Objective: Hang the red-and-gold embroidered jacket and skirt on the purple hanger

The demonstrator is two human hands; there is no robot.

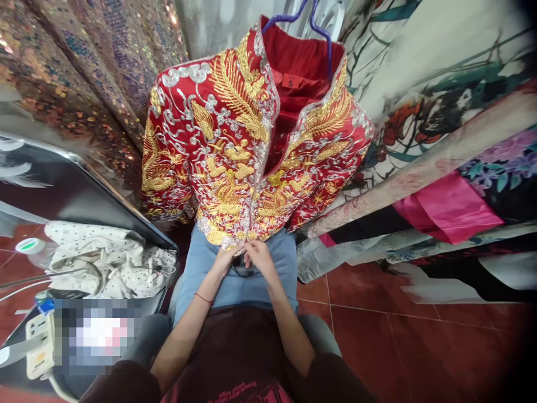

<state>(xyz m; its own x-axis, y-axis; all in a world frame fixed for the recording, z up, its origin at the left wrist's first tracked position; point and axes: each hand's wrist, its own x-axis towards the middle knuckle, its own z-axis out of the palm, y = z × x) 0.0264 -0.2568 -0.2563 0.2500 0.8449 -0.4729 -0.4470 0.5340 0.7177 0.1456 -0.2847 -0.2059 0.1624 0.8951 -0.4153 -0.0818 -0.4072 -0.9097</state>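
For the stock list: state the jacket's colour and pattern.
The jacket is red with gold and silver embroidery, lined red; the head view shows it.

One embroidered jacket (251, 145); one purple hanger (312, 22); two hands: left hand (226, 258), right hand (259, 256); one polka-dot cloth (109, 257).

We see left hand (225, 258) and right hand (259, 256) pinching the bottom hem of the red embroidered jacket (235, 145), hung on a purple hanger (312, 19) above the lap.

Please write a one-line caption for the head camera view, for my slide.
Both hands, left hand and right hand, pinch the bottom hem of a red gold-embroidered jacket hanging on a purple hanger.
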